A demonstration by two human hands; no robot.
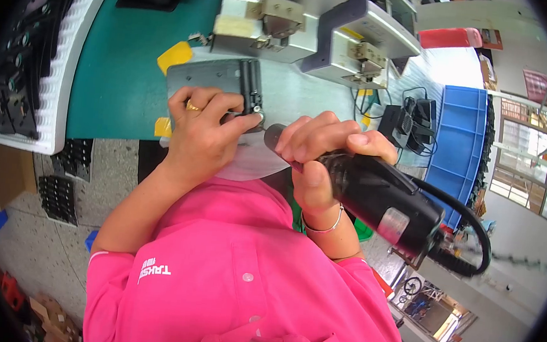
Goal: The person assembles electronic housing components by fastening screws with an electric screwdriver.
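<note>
My right hand (323,146) is wrapped round a black electric screwdriver (387,196), held tilted, with its cord curling from the rear end. The screwdriver's nose points left to the near right corner of a dark grey flat panel (197,74). Along that panel's right side runs a black cylindrical hinge-like bar (251,82). My left hand (206,127) grips the panel by this bar, fingers curled and thumb pressed near a small shiny round piece (257,109). Whether the bit touches a screw is too small to tell.
Yellow tabs (174,56) lie by the panel on the green tabletop (116,88). Two grey-white bench machines (266,22) stand at the far side. Black parts fill a white foam tray (60,99) at left. At right are black adapters with cables (412,124) and a blue bin (459,144).
</note>
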